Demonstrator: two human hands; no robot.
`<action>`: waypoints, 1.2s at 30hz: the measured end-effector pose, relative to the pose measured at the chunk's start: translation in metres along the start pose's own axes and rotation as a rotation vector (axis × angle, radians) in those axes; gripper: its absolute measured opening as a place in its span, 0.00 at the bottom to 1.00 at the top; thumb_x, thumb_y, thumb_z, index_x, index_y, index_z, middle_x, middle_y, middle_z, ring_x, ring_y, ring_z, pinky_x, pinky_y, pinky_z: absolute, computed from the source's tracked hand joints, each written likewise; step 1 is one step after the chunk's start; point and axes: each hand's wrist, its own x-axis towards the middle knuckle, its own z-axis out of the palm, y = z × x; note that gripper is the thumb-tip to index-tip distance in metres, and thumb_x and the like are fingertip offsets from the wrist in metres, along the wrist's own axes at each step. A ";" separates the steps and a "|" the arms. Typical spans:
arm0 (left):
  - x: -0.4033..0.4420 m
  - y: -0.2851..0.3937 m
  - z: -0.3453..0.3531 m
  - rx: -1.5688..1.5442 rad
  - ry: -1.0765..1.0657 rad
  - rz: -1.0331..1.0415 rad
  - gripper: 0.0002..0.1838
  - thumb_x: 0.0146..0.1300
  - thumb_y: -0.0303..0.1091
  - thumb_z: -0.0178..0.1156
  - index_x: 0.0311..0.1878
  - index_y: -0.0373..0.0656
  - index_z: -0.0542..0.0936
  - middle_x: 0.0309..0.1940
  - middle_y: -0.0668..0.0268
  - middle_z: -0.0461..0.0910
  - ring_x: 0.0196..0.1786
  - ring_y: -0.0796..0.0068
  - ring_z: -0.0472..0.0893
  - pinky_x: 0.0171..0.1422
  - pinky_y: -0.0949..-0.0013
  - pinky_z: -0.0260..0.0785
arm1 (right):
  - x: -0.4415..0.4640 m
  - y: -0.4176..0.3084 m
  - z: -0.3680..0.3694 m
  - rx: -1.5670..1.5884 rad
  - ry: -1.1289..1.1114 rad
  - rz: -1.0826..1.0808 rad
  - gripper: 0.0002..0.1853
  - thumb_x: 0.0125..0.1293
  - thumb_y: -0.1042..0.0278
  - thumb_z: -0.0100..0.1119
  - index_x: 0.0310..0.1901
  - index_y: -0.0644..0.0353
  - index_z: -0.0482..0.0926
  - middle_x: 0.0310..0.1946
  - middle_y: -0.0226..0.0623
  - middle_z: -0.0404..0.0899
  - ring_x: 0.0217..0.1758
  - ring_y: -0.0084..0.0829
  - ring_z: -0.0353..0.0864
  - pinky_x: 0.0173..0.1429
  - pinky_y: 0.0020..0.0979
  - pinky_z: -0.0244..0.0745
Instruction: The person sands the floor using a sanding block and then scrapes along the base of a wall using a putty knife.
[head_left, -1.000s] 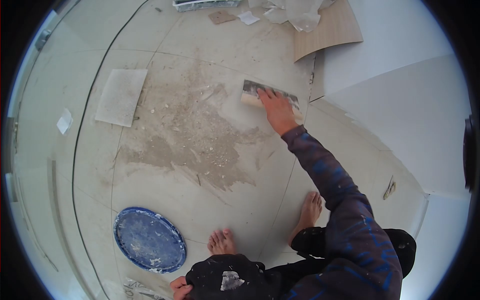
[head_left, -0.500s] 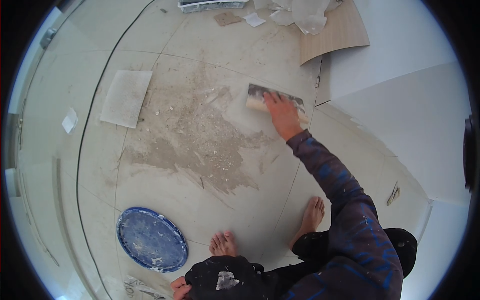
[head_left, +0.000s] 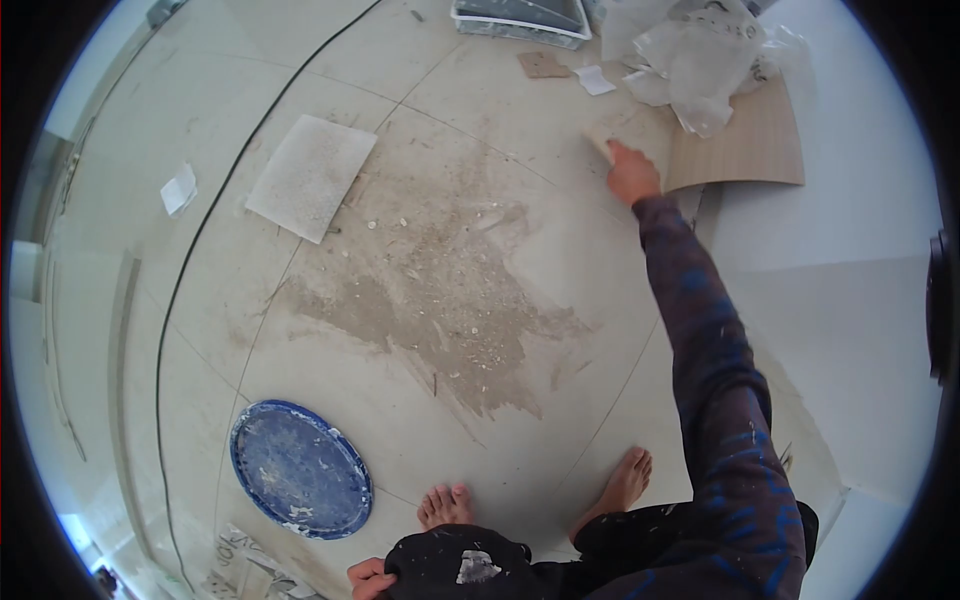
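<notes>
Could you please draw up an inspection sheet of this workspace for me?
Surface: pale tiled floor, with a smeared grey-brown patch bearing loose white crumbs.
Job's things: pale beige flat tool, blurred, its far side unclear.
Clutter: round blue lid with whitish residue; four-sided white sheet; crumpled translucent plastic sheeting partly over a curved wood-grain board.
Hands: right hand holds the tool; left hand is at a black-trousered knee.
Cables: long black cable across the floor, picture left.
Surroundings: white wall, picture right.
</notes>
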 end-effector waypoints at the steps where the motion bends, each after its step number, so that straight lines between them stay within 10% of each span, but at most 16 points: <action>1: -0.003 -0.002 0.003 -0.014 0.013 0.002 0.69 0.30 0.79 0.79 0.71 0.38 0.69 0.64 0.51 0.63 0.67 0.52 0.65 0.73 0.51 0.58 | -0.017 -0.017 0.004 -0.012 -0.065 -0.050 0.29 0.64 0.71 0.53 0.68 0.43 0.74 0.50 0.54 0.85 0.54 0.58 0.84 0.59 0.56 0.80; 6: 0.002 -0.003 0.003 -0.005 0.045 -0.014 0.61 0.39 0.75 0.76 0.69 0.38 0.71 0.62 0.51 0.65 0.65 0.54 0.67 0.71 0.53 0.60 | -0.105 -0.083 -0.013 0.040 -0.204 -0.307 0.32 0.62 0.72 0.53 0.71 0.45 0.72 0.47 0.55 0.85 0.51 0.60 0.84 0.58 0.58 0.79; 13: 0.005 0.011 0.012 -0.042 0.167 -0.091 0.45 0.57 0.65 0.71 0.65 0.37 0.73 0.58 0.52 0.69 0.61 0.58 0.71 0.69 0.56 0.64 | 0.078 -0.066 0.000 0.010 0.084 -0.262 0.32 0.63 0.70 0.53 0.71 0.44 0.72 0.58 0.51 0.82 0.59 0.56 0.83 0.64 0.55 0.77; 17: 0.021 0.018 0.012 -0.025 0.160 -0.100 0.38 0.67 0.62 0.62 0.63 0.36 0.74 0.56 0.49 0.71 0.58 0.58 0.72 0.68 0.57 0.65 | 0.042 -0.113 0.011 -0.052 0.027 -0.354 0.25 0.66 0.68 0.51 0.66 0.43 0.76 0.44 0.50 0.85 0.50 0.55 0.85 0.56 0.55 0.79; 24: 0.031 0.006 0.000 -0.026 0.093 -0.104 0.46 0.59 0.70 0.64 0.63 0.35 0.74 0.55 0.49 0.70 0.54 0.61 0.72 0.63 0.60 0.66 | -0.077 -0.152 -0.015 0.052 -0.274 -0.659 0.33 0.62 0.69 0.56 0.72 0.46 0.72 0.59 0.42 0.84 0.55 0.52 0.84 0.62 0.54 0.77; 27: 0.024 0.005 -0.007 0.056 0.108 -0.136 0.48 0.56 0.72 0.66 0.62 0.34 0.75 0.55 0.50 0.71 0.50 0.63 0.72 0.57 0.62 0.66 | 0.013 -0.137 -0.001 -0.041 -0.019 -0.496 0.31 0.64 0.68 0.54 0.71 0.43 0.73 0.57 0.51 0.82 0.60 0.52 0.82 0.61 0.55 0.77; 31: 0.037 0.007 -0.014 0.058 0.036 -0.071 0.41 0.63 0.65 0.64 0.61 0.33 0.75 0.54 0.51 0.72 0.46 0.67 0.71 0.51 0.65 0.66 | 0.124 -0.153 -0.005 0.026 0.073 -0.502 0.30 0.63 0.68 0.53 0.69 0.45 0.75 0.60 0.51 0.81 0.63 0.56 0.80 0.65 0.53 0.75; 36: 0.049 0.012 -0.009 -0.060 0.015 -0.077 0.30 0.70 0.53 0.61 0.60 0.34 0.76 0.52 0.51 0.73 0.45 0.68 0.72 0.50 0.67 0.66 | 0.054 -0.170 0.014 -0.017 0.006 -0.659 0.28 0.63 0.69 0.54 0.67 0.46 0.77 0.56 0.49 0.84 0.61 0.54 0.81 0.63 0.53 0.76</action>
